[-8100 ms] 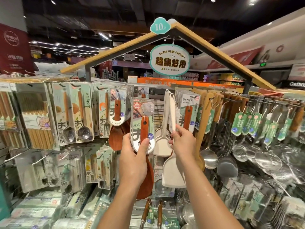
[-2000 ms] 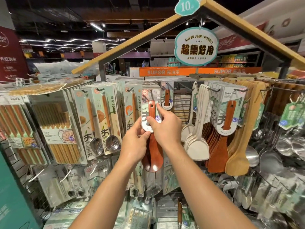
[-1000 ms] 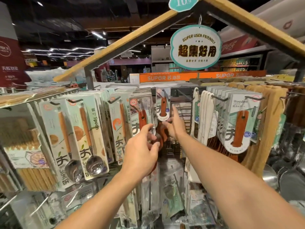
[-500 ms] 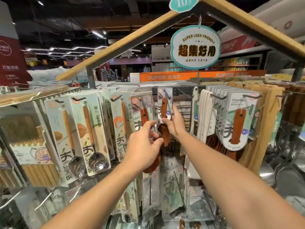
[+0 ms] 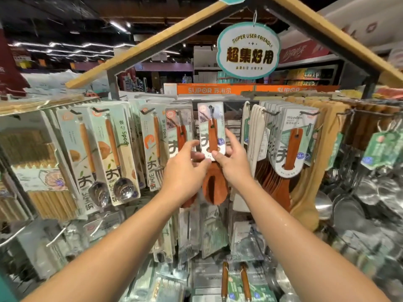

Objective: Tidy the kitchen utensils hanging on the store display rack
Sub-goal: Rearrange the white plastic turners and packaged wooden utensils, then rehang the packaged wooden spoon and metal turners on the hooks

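The carded wooden rice spoon point(image 5: 211, 136), hanging on its hook at twelve o'clock, is being pinched by the right hand point(image 5: 234, 163) and steadied by the left hand point(image 5: 185, 168) (fingers curled at its card edge); neighbouring packs are seemingly still waiting.

Wooden rice spoon point(image 5: 212, 136) now hung on hook; both hands at card

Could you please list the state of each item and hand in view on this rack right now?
Wooden rice spoon card: hanging on its hook, steadied at the bottom.
Right hand: pinching the card's lower edge.
Left hand: fingers curled at the card's lower left corner.
Neighbouring rice spoon card: hanging, untouched.
White spatulas: hanging, bunched together.
Steel spoon packs: hanging, slightly tilted.
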